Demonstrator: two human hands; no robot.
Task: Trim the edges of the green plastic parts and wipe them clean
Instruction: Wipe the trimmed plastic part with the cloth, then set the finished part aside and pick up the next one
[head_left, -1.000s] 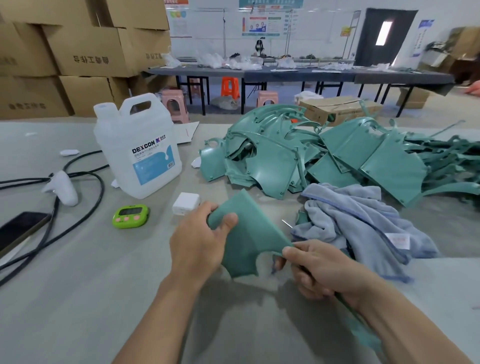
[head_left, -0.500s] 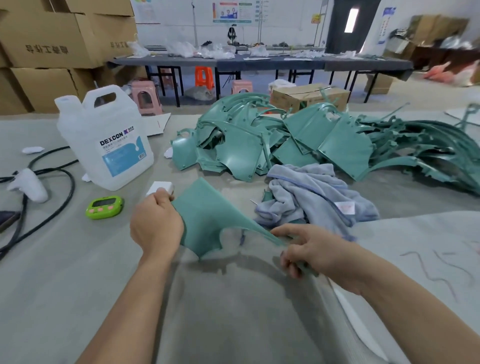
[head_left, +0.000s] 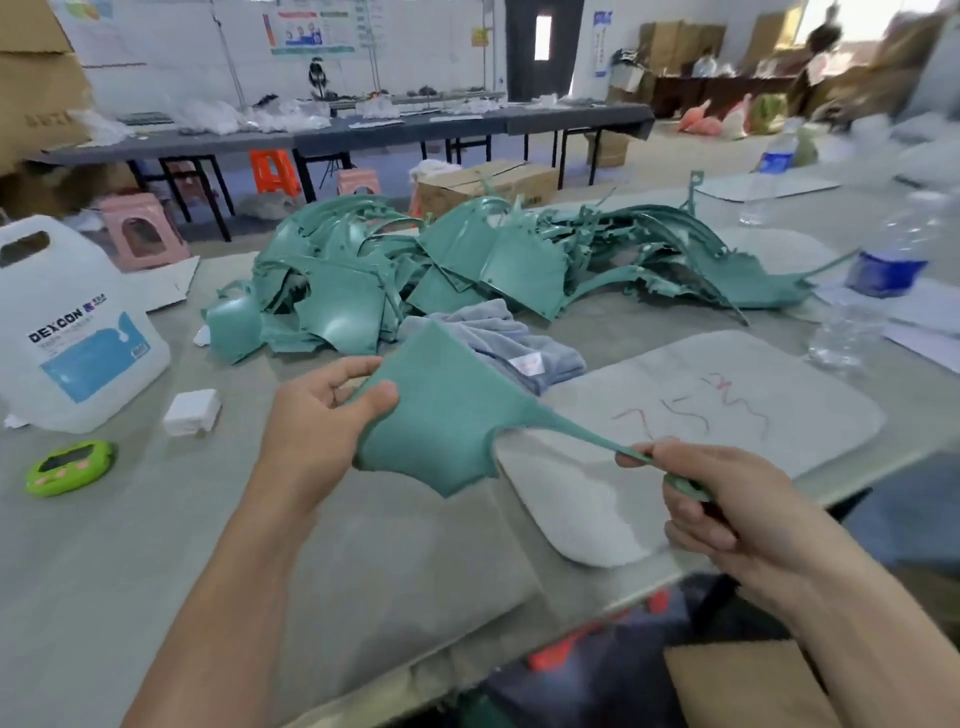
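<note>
Left hand (head_left: 311, 421) pinches green plastic part (head_left: 441, 415) at its 9 o'clock edge. Right hand (head_left: 727, 509) grips its thin tail (head_left: 582, 434) at 4 o'clock.

Green parts pile (head_left: 467, 265) beyond cloth (head_left: 498, 338)

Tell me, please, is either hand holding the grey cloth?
No, the grey cloth lies on the table behind the green part, which the left hand and right hand grip.

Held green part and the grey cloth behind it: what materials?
Green curved panel: looks like thin moulded plastic, matte grainy face, ragged flash along its edge. Grey-blue crumpled cloth: soft pile fabric, probably microfibre towel; limp folds, sewn white label.
</note>
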